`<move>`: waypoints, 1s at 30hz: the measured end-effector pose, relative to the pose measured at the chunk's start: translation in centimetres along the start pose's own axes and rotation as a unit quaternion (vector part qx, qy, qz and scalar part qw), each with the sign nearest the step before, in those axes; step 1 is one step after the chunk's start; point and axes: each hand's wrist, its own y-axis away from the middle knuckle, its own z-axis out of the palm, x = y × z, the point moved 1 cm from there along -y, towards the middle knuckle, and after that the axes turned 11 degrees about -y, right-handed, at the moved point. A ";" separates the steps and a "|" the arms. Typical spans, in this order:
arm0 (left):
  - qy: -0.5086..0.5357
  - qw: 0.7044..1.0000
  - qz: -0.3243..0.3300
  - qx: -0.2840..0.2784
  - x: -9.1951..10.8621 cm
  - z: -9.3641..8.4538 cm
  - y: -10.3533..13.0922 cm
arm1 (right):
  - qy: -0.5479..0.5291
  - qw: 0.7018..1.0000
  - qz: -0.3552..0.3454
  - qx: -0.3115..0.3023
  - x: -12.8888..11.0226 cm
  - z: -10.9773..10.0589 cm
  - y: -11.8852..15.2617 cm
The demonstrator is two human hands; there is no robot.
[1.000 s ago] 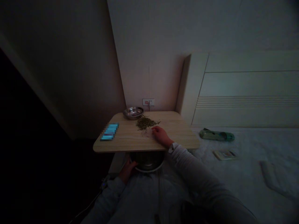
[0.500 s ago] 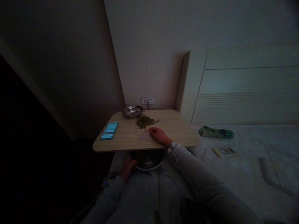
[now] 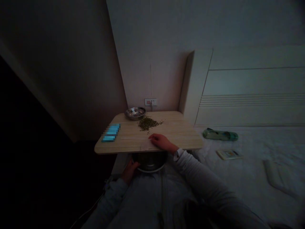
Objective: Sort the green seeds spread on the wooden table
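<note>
My left hand (image 3: 130,170) is closed on the rim of a large metal bowl (image 3: 150,166), which sits on my lap partly beneath the table's front edge. Over the front of the wooden table (image 3: 183,133), my right hand (image 3: 160,141) has bent fingers around a thin, pale, see-through sheet (image 3: 146,146). That sheet lies almost flat by the edge, above the bowl; its exact kind is unclear in the dim light. Beyond the right hand, a pile of small greenish-brown grains (image 3: 147,123) is spread on the tabletop. A shallow steel bowl (image 3: 135,113) stands behind the pile at the left.
A phone with a blurred lit screen (image 3: 111,132) lies on the table's left side. Behind is a wall socket (image 3: 150,102) with a plug. On the bed to the right are a green bottle (image 3: 220,135), a small flat packet (image 3: 229,155) and a folded cloth (image 3: 278,176).
My right hand has drawn back from the grain pile towards the table's front edge, and the pale sheet has come with it. My left hand stays on the large bowl.
</note>
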 end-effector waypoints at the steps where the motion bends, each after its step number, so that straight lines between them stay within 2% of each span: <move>1: 0.004 1.000 -0.014 -0.003 0.0 0.1 0.1 | -0.005 1.000 -0.001 -0.003 -0.1 0.0 0.1; 7: 0.014 0.998 -0.053 -0.001 0.4 0.3 0.5 | -0.083 0.996 -0.011 -0.009 -0.2 0.0 0.5; 10: 0.022 0.998 -0.055 -0.002 0.2 0.2 0.2 | -0.153 0.988 -0.002 0.013 0.1 -0.2 0.4; 11: 0.020 0.998 -0.054 -0.002 0.0 0.2 0.1 | -0.180 0.983 0.004 0.040 0.3 -0.4 0.3; 13: 0.014 0.998 -0.054 -0.001 -0.2 0.0 -0.1 | -0.228 0.965 0.023 0.130 0.7 -0.9 0.1; 16: 0.008 0.998 -0.057 0.001 -0.4 -0.1 -0.2 | -0.282 0.922 0.039 0.264 1.7 -1.4 -0.2; 18: 0.012 0.998 -0.055 0.001 -0.3 -0.1 -0.1 | -0.317 0.900 0.042 0.298 2.3 -1.6 -0.4; 20: 0.019 0.998 -0.051 -0.001 -0.3 -0.1 -0.1 | -0.336 0.889 0.050 0.307 2.8 -1.7 -0.7; 24: 0.020 0.999 -0.050 -0.005 -0.3 0.0 0.0 | -0.310 0.896 0.076 0.308 3.2 -2.1 -1.8; 30: 0.019 0.998 -0.051 -0.009 -0.4 0.0 -0.2 | -0.179 0.934 0.065 0.303 3.4 -2.7 -3.4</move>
